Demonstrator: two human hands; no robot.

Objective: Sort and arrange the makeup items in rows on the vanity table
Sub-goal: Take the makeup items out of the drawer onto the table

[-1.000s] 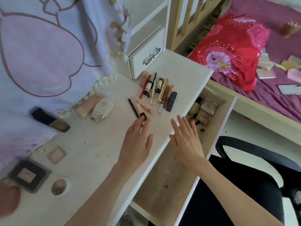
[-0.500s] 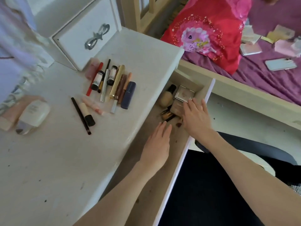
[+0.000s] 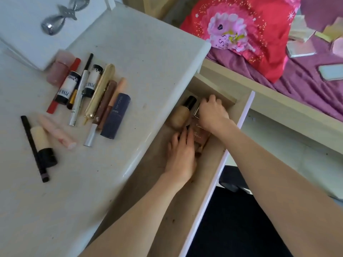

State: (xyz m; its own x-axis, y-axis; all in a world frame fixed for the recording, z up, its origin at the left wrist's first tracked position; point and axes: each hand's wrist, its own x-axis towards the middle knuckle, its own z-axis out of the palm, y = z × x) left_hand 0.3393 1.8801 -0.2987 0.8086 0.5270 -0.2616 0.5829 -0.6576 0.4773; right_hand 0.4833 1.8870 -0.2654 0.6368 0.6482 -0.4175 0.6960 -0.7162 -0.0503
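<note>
The drawer under the white vanity table stands pulled out, and both my hands are inside it. My right hand curls over a silver-edged compact at the drawer's far end. Closer to me, my left hand lies flat, its fingertips touching a rose-brown box. A beige foundation bottle with a black cap lies just left of both hands. On the tabletop, several tubes and pencils form a row, ending in a navy lipstick. A black pencil, a beige stick and a pink tube lie apart.
A small white drawer unit with a silver bow handle stands at the table's back. Right of the vanity is a bed with a red pillow, a phone and papers. A black chair seat is below the drawer.
Both hands moved deeper into the drawer. The right hand went from resting flat on the compact to curling over it; the left reached the boxes. My view dropped closer.
</note>
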